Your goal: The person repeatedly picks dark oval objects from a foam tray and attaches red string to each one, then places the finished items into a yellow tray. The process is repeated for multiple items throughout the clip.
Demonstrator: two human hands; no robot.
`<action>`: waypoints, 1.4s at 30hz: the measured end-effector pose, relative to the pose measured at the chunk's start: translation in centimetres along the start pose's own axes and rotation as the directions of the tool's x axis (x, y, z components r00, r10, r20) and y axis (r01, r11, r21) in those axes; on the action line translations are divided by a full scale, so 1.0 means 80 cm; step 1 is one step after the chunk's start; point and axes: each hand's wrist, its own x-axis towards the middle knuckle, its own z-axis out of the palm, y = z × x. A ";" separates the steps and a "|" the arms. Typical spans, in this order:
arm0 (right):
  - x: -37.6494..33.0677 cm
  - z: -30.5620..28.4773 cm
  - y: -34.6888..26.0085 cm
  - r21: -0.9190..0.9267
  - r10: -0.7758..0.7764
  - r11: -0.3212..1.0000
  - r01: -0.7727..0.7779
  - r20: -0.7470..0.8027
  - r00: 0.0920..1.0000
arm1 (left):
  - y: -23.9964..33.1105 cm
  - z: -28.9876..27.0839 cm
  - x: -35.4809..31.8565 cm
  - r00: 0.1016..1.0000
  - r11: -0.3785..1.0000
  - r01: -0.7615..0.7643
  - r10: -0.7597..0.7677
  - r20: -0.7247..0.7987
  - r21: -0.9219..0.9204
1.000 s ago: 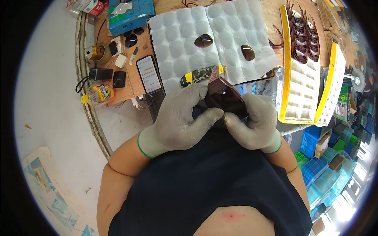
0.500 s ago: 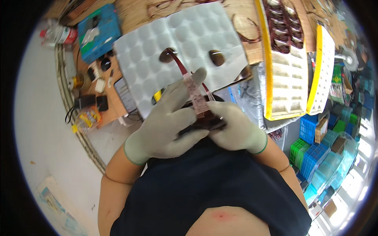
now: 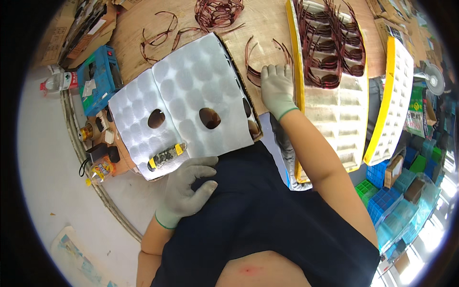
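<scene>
The left hand (image 3: 186,189) is nearest, in front of the dark shirt (image 3: 229,191), thumb and fingers apart, nothing visible in its grasp. Just beyond it, a yellow-and-black tool (image 3: 166,156) lies on a white dimpled sheet (image 3: 191,71), with two brown lenses (image 3: 210,118) farther up. The right hand (image 3: 278,88) reaches over a red glasses frame (image 3: 251,75) beside a yellow-edged tray (image 3: 330,119); I can't tell whether its fingers pinch the frame. More frames (image 3: 330,48) fill the tray's far part.
</scene>
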 end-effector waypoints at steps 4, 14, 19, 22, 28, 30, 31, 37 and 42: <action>0.036 0.000 0.015 0.152 -0.030 0.988 -0.010 0.254 0.967 | 0.018 0.026 -0.001 0.995 0.996 0.056 -0.049 -0.091 0.073; 0.040 -0.035 0.005 0.189 0.080 0.973 -0.135 0.273 0.959 | 0.038 0.049 -0.020 0.950 0.992 0.123 -0.120 -0.289 -0.008; 0.050 -0.003 -0.003 0.336 0.135 0.920 -0.200 0.206 0.969 | 0.030 0.061 -0.022 0.911 0.975 0.183 -0.216 -0.351 -0.127; 0.057 0.004 0.000 0.433 0.159 0.881 -0.188 0.101 0.982 | 0.027 0.053 -0.022 0.971 0.987 0.140 -0.122 -0.204 0.075; -0.015 -0.040 0.111 0.464 0.158 0.879 0.114 -0.507 0.848 | 0.059 0.061 0.017 0.988 0.968 0.104 -0.074 -0.134 0.227; -0.039 -0.029 0.188 0.412 0.182 0.905 0.103 -0.596 0.782 | 0.056 0.066 0.020 0.989 0.968 0.073 -0.038 -0.145 0.241; -0.051 0.007 0.234 0.369 0.215 0.928 0.053 -0.646 0.733 | 0.054 0.067 0.021 0.989 0.970 0.073 -0.042 -0.139 0.231; -0.098 0.081 0.388 0.172 0.099 0.985 -0.013 -0.501 0.860 | 0.068 0.084 0.053 0.995 0.956 0.090 -0.095 0.005 0.278; -0.106 0.122 0.404 0.160 0.067 0.987 -0.011 -0.353 0.933 | 0.069 0.051 0.092 0.997 0.862 -0.057 0.025 0.070 0.503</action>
